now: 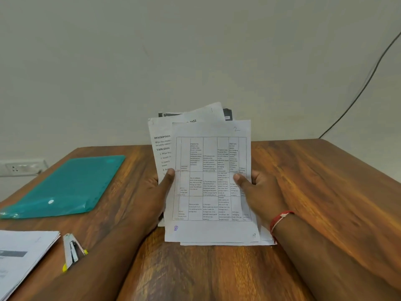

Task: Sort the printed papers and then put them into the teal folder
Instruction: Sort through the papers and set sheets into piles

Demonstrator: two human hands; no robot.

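Printed papers (pixel 209 183), a loosely fanned stack fronted by a table sheet marked "2", are held tilted up over the desk (pixel 325 181), to the right of the teal folder (pixel 65 187), which lies flat on the desk. The left hand (pixel 152 192) grips the stack's left edge and the right hand (pixel 258 190) grips its right edge, each thumb pressed on the front sheet. A stapler (pixel 72 252) and a second paper pile (pixel 21 253) lie nearer the person than the teal folder.
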